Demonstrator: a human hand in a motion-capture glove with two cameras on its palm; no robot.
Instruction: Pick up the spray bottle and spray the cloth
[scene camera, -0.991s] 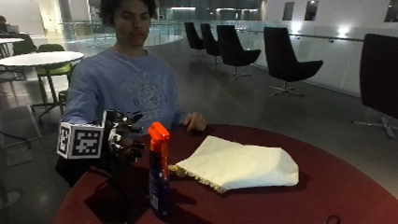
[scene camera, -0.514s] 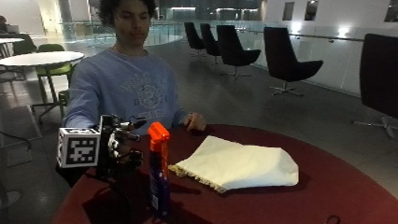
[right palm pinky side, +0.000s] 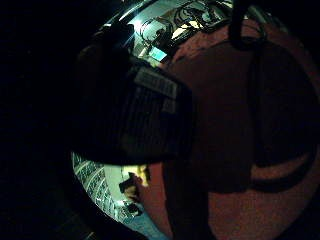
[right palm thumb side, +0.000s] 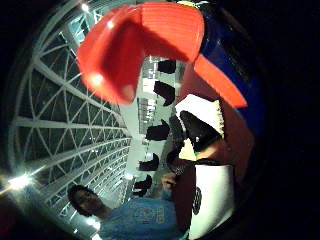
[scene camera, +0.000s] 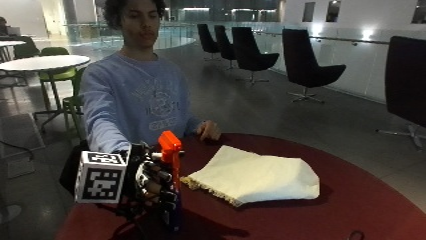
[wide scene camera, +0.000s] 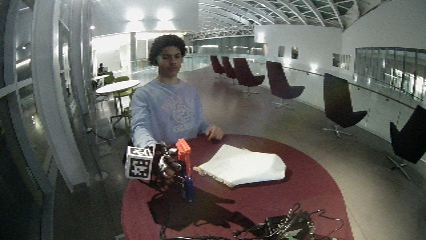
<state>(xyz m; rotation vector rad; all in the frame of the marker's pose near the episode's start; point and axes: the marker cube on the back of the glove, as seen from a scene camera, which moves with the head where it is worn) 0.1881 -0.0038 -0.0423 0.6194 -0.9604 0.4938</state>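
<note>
A spray bottle (scene camera: 170, 147) with an orange trigger head and a dark blue body stands upright on the round red table (scene camera: 373, 210), near its left edge. My gloved right hand (scene camera: 154, 182) is against the bottle's side, below the head, with its fingers curled round the body. A cream cloth (scene camera: 259, 175) lies folded on the table just right of the bottle. The thumb side palm view has the orange head (right palm thumb side: 135, 50) very close, with the cloth (right palm thumb side: 202, 112) beyond. The labelled bottle body (right palm pinky side: 145, 115) fills much of the little finger side view. The wide view shows the bottle (wide scene camera: 184, 150), hand (wide scene camera: 168, 167) and cloth (wide scene camera: 243, 167).
The person's bare left hand (scene camera: 210, 131) rests on the table's far edge, behind the cloth. A bundle of cables and a small device (wide scene camera: 286, 227) sit at the near edge. Black chairs (scene camera: 306, 65) stand well beyond the table.
My right hand has come down and in against the bottle, and its fingers now wrap the body. The bottle and the cloth have not moved.
</note>
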